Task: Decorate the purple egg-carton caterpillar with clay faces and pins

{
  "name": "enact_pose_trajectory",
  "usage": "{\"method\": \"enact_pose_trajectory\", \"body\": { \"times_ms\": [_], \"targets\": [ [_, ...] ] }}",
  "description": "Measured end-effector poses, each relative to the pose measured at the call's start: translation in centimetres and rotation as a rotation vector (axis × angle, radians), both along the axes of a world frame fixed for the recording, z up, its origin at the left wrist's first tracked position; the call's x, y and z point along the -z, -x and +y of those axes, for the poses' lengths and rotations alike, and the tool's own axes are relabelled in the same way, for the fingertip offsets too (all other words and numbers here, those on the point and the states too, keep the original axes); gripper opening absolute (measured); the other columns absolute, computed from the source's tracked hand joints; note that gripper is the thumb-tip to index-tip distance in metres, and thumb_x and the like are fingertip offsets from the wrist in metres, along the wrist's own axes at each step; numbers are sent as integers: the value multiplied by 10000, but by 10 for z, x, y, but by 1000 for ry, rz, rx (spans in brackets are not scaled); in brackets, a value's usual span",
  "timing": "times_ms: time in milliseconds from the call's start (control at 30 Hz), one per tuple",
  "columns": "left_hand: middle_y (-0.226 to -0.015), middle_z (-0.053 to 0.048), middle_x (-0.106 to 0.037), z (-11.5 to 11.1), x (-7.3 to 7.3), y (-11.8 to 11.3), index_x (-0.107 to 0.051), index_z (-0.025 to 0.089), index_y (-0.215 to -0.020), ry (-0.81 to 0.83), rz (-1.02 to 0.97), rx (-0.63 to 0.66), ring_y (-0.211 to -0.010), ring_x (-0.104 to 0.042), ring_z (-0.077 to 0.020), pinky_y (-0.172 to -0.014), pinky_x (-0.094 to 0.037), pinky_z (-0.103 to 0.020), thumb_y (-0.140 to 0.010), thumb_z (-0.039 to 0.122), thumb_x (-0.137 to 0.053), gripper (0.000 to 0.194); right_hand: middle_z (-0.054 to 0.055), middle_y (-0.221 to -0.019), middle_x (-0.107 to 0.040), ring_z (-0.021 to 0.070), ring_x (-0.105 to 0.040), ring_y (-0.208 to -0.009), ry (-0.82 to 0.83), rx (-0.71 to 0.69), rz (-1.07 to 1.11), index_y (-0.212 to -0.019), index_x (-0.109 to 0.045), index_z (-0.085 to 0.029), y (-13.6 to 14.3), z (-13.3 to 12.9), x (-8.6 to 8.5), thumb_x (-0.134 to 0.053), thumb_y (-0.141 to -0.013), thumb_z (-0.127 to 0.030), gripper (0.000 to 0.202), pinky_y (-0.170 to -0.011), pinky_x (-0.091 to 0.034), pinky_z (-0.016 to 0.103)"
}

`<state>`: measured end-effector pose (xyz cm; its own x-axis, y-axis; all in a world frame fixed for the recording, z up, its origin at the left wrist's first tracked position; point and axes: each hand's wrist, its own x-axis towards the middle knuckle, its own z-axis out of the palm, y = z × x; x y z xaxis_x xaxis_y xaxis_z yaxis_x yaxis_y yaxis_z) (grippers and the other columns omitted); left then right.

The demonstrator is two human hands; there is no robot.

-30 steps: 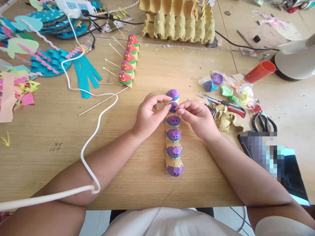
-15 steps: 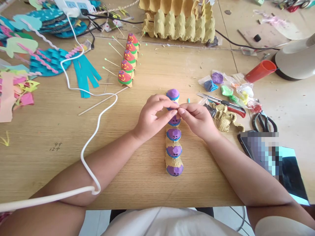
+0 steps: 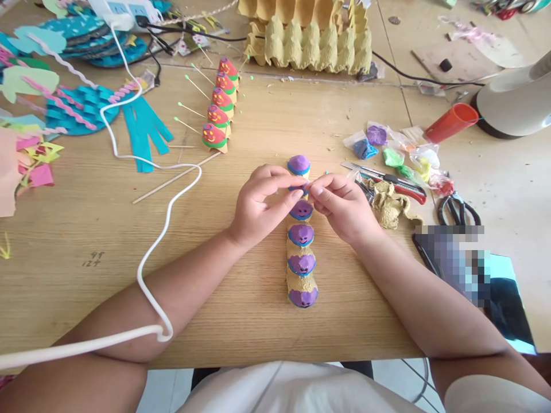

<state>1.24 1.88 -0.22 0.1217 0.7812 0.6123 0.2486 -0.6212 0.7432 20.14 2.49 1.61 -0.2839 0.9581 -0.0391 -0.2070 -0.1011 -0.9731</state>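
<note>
A strip of egg carton cups (image 3: pixel 302 283) painted purple with blue rims and small drawn faces runs down the table beneath my hands. Above its second cup, my left hand (image 3: pixel 263 202) has its thumb and index finger slightly apart, the index tip meeting the fingers of the other hand. My right hand (image 3: pixel 344 205) is pinched closed at thumb and index finger; whatever sits between those tips is too small to make out. My fingers partly cover the second cup. A tiny blue-green piece (image 3: pixel 326 172) lies just beyond the right hand.
Red and green carton caterpillar (image 3: pixel 214 135) with pins stands at the back left, near a wooden stick (image 3: pixel 167 184). A white cable (image 3: pixel 167 229) crosses my left arm. Right lie clay bags (image 3: pixel 392 157), a utility knife (image 3: pixel 400 186), scissors (image 3: pixel 458 211), carton scraps (image 3: pixel 387 209). Egg trays (image 3: pixel 318 46) sit behind.
My left thumb has drawn back from the meeting fingertips, opening a small gap below the index finger. My right hand stays pinched in nearly the same place. The whole view has shifted slightly.
</note>
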Motion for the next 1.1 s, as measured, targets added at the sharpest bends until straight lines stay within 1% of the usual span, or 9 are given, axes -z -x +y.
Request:
{"method": "enact_pose_trajectory", "body": {
  "times_ms": [133,200,267,400,500,700,900,1033,1100],
  "targets": [
    [-1044,-30,-737,5,9,1,-764,273,-1115,104,-120,-109,-954,-688,-154,-777,-549,-271,-993,359,-693,166,-38,-619,-577,77,-412,-535,-9,101,16,-686,-616,-207,-6,6,0,-816,-829,-493,377,-487,-293,228],
    [-1051,-24,-745,9,14,1,-757,272,-1096,168,-189,-178,-932,-686,-146,-762,-544,-259,-986,392,-698,174,-36,-554,-516,84,-397,-520,-47,137,-27,-610,-584,-206,-8,8,1,-766,-870,-538,459,-480,-281,240],
    [-1036,-14,-751,12,18,1,-758,269,-1065,208,-239,-213,-921,-684,-139,-758,-541,-248,-965,391,-723,162,-28,-538,-522,88,-398,-513,-76,169,-98,-596,-606,-205,-9,9,2,-745,-875,-595,500,-479,-294,250],
    [-1002,-9,-753,12,17,0,-764,266,-1056,259,-263,-202,-917,-683,-137,-758,-536,-239,-938,340,-743,141,-8,-696,-689,84,-431,-544,-42,211,-126,-791,-743,-215,-8,11,6,-874,-748,-575,386,-481,-310,245],
    [-986,-12,-749,11,16,0,-766,261,-1053,276,-260,-199,-910,-679,-139,-757,-533,-240,-921,302,-750,140,-6,-751,-727,80,-463,-556,10,228,-88,-828,-755,-220,-9,14,7,-924,-691,-527,377,-474,-322,233],
    [-997,-12,-749,11,16,0,-766,258,-1043,298,-259,-184,-914,-676,-139,-773,-533,-245,-912,237,-732,138,-10,-569,-633,74,-478,-490,55,244,-40,-627,-670,-196,-12,17,8,-812,-802,-623,482,-434,-327,220],
    [-1018,-5,-754,11,16,0,-763,258,-1042,315,-252,-166,-926,-677,-132,-791,-528,-233,-918,203,-711,145,-14,-733,-738,58,-508,-541,9,200,-11,-801,-757,-210,-10,16,8,-945,-695,-480,346,-463,-367,197],
    [-1024,-14,-757,11,16,0,-760,243,-1036,310,-221,-171,-927,-681,-136,-781,-534,-235,-920,227,-709,129,-3,-623,-679,74,-503,-504,44,192,-72,-707,-716,-194,-10,16,9,-827,-789,-622,450,-433,-354,213],
    [-1023,-16,-759,11,17,0,-759,243,-1032,301,-213,-173,-921,-681,-136,-778,-536,-237,-919,233,-708,124,-3,-619,-675,78,-501,-497,40,190,-99,-705,-709,-195,-11,16,10,-814,-790,-646,470,-429,-353,217]
  ]
}}
